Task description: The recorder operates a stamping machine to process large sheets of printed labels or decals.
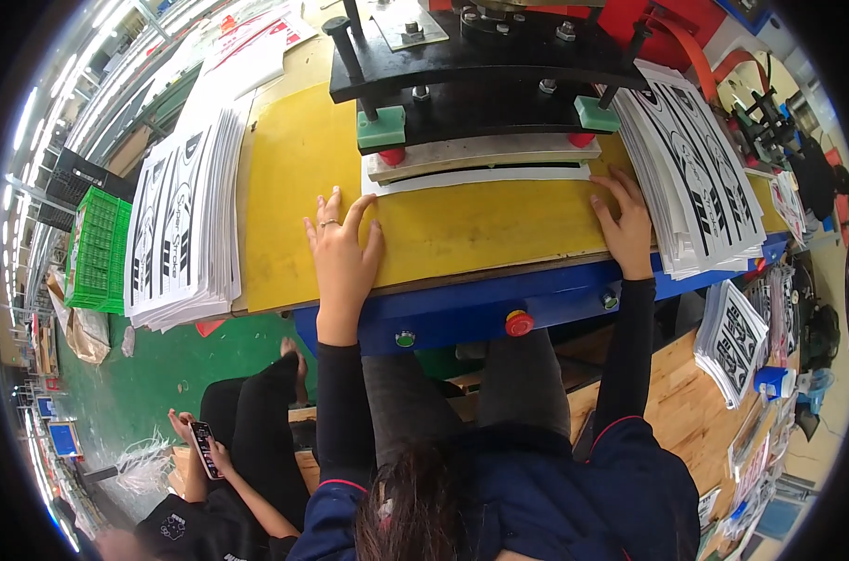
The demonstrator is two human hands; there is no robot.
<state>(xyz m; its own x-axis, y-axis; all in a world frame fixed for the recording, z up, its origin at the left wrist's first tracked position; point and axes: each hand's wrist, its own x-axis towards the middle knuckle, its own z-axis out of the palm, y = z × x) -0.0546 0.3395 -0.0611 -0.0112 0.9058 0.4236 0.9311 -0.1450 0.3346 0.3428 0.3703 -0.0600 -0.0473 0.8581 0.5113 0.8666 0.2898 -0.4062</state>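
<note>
A white sheet [376, 188] lies under the pressing plate [485, 154] of a black machine press [481, 84], with its front edge showing. My left hand [342, 257], a ring on one finger, rests on the yellow board [462, 229] with fingers spread. Its index fingertip is at the sheet's left front corner. By the sheet's right front corner, my right hand [627, 224] lies with fingers apart, its wrist over the board's front edge. Neither hand grips anything.
Printed sheet stacks stand left [183, 215] and right [700, 178] of the press. The blue front panel [462, 325] bears a red stop button [519, 323] and green buttons. A green crate [99, 248] stands far left. Another person holding a phone [206, 449] sits lower left.
</note>
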